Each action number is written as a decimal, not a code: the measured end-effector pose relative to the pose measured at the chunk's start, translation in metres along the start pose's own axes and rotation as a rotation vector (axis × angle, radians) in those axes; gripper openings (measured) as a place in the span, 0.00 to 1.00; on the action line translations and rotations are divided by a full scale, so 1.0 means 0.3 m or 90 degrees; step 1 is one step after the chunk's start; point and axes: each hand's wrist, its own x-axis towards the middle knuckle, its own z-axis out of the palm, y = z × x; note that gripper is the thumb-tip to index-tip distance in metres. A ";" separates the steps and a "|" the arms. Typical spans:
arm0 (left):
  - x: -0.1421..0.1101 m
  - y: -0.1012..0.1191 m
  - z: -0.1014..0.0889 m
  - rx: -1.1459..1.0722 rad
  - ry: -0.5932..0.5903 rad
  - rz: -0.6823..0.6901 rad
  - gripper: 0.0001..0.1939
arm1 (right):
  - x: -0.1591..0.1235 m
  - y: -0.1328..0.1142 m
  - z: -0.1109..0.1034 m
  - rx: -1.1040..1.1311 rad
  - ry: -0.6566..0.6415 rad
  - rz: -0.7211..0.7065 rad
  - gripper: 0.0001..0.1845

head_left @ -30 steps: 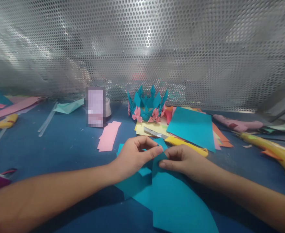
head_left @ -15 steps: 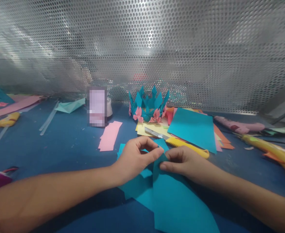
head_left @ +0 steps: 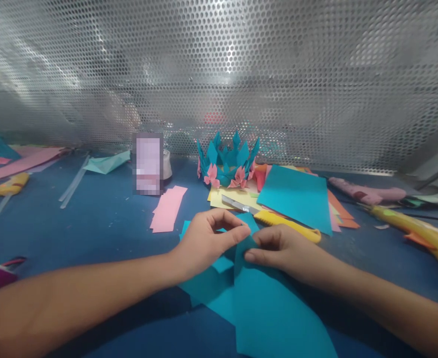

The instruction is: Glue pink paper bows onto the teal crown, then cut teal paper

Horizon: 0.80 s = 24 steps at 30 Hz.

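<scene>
Between the fingers of both my hands is a sheet of teal paper, bent so that its broad part hangs toward me. My left hand pinches its upper corner between thumb and fingers. Just to the right, my right hand grips the same sheet along its edge. More teal paper pieces lie beneath my left hand, partly covered by it. Right behind my hands rests a yellow utility knife with its blade out. Farther back stands a teal paper crown trimmed with pink paper bows.
Pink paper strips lie left of my hands, near a blurred-out upright object. Stacked coloured paper sits behind the knife. Yellow and pink glue guns lie at right. A perforated metal panel closes the back.
Hardly anything differs. Both hands keep hold of the teal sheet in nearly the same place, and the whole view has shifted very slightly.
</scene>
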 end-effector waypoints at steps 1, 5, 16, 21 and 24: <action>-0.001 -0.001 0.000 -0.004 0.002 -0.002 0.09 | 0.000 0.000 -0.001 -0.001 0.002 0.000 0.22; -0.003 -0.002 0.003 -0.021 0.008 -0.004 0.08 | 0.001 0.002 -0.003 -0.003 0.006 0.003 0.23; 0.003 -0.002 0.002 -0.123 -0.001 -0.048 0.09 | 0.001 -0.007 0.000 -0.016 0.010 0.004 0.26; 0.011 -0.004 0.005 -0.139 0.012 -0.091 0.10 | 0.000 -0.012 0.001 -0.045 0.035 -0.011 0.27; 0.014 -0.002 0.008 -0.117 0.027 -0.089 0.10 | 0.002 -0.013 0.001 -0.054 0.051 -0.018 0.27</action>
